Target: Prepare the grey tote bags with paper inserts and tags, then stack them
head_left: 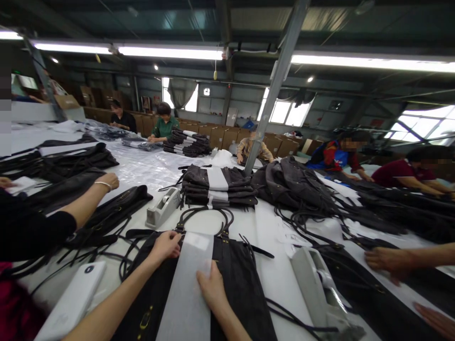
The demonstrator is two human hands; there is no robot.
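A black handbag (pixel 245 284) with looped handles lies flat in front of me. Down its middle runs a long white paper strip (pixel 188 289), with a shiny patch that looks like clear tape near the top. My left hand (pixel 167 245) is at the strip's upper left edge, fingertips pinched together; what is between them cannot be made out. Lower down, my right hand (pixel 213 286) rests on the strip's right edge, thumb and forefinger apart, other fingers partly hidden. Leather straps (pixel 261 251) stick out at the bag's upper right.
Tape dispensers stand ahead left (pixel 163 208) and at right (pixel 320 289). Behind the bag is a stack of banded black bags (pixel 218 187), beside a dark heap (pixel 291 187). A white phone-like device (pixel 73 300) lies left. Co-workers' arms reach in from left (pixel 88 201) and right (pixel 408 260).
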